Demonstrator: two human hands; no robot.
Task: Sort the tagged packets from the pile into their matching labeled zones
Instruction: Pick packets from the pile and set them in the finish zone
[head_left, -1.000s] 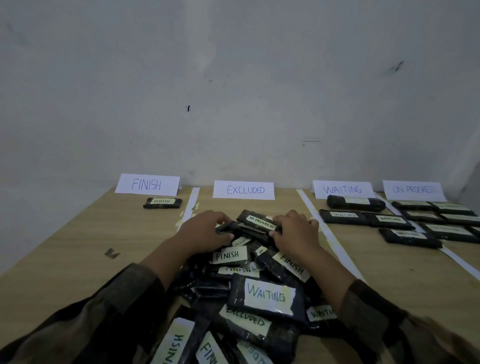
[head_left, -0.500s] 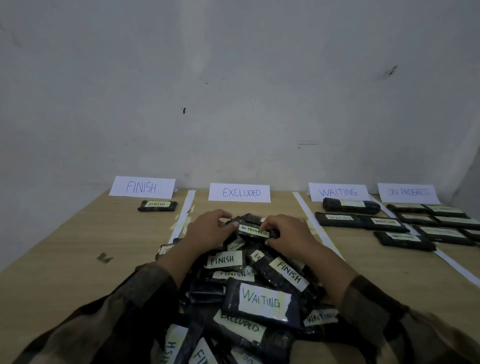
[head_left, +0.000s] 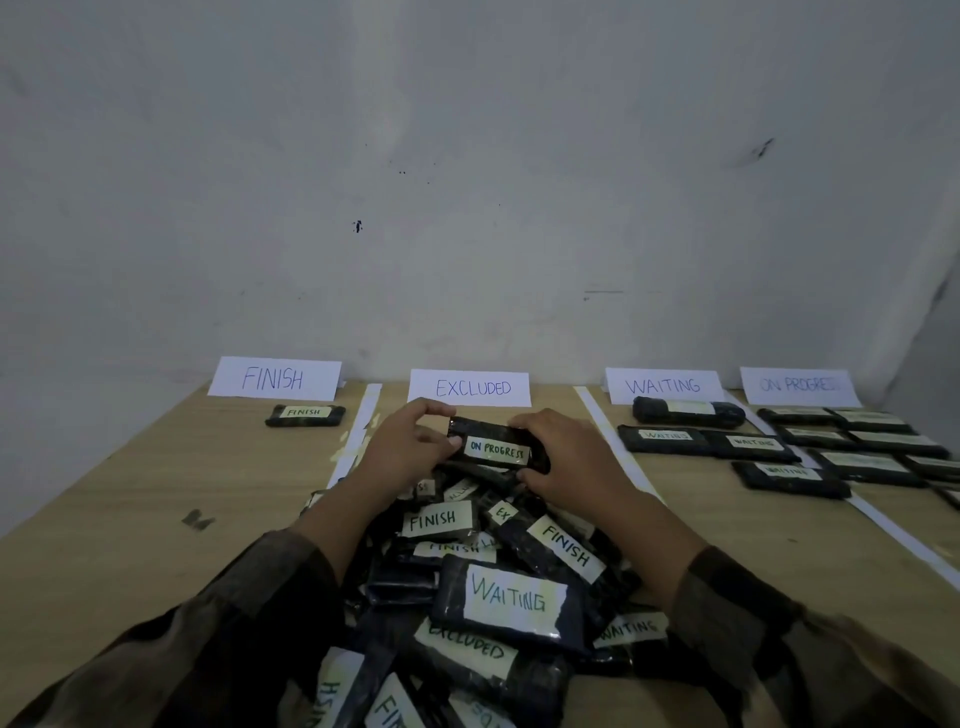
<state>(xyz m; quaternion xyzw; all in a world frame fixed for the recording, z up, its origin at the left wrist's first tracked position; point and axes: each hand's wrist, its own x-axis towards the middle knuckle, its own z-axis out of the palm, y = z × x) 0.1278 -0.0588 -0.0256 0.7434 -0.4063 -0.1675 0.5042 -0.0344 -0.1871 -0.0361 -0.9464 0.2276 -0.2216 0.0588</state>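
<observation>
A dark packet tagged ON PROGRESS (head_left: 496, 447) is held above the far end of the pile (head_left: 498, 587), label facing me. My left hand (head_left: 408, 449) pinches its left end and my right hand (head_left: 569, 457) grips its right end. The pile holds several dark packets tagged FINISH, WAITING and EXCLUDED. Four paper zone signs stand at the wall: FINISH (head_left: 274, 378), EXCLUDED (head_left: 470, 387), WAITING (head_left: 664, 385) and ON PROGRESS (head_left: 797, 385). One packet (head_left: 305, 414) lies in the FINISH zone. Several lie in the WAITING zone (head_left: 711, 441) and the ON PROGRESS zone (head_left: 862, 441).
White paper strips (head_left: 358, 431) (head_left: 615, 447) (head_left: 893, 530) divide the wooden table (head_left: 156, 493) into zones. A small dark mark (head_left: 197, 519) sits on the left of the table. A grey wall rises right behind the signs.
Both hands have lifted the ON PROGRESS packet off the top of the pile and turned its label toward me. The camera tilted slightly.
</observation>
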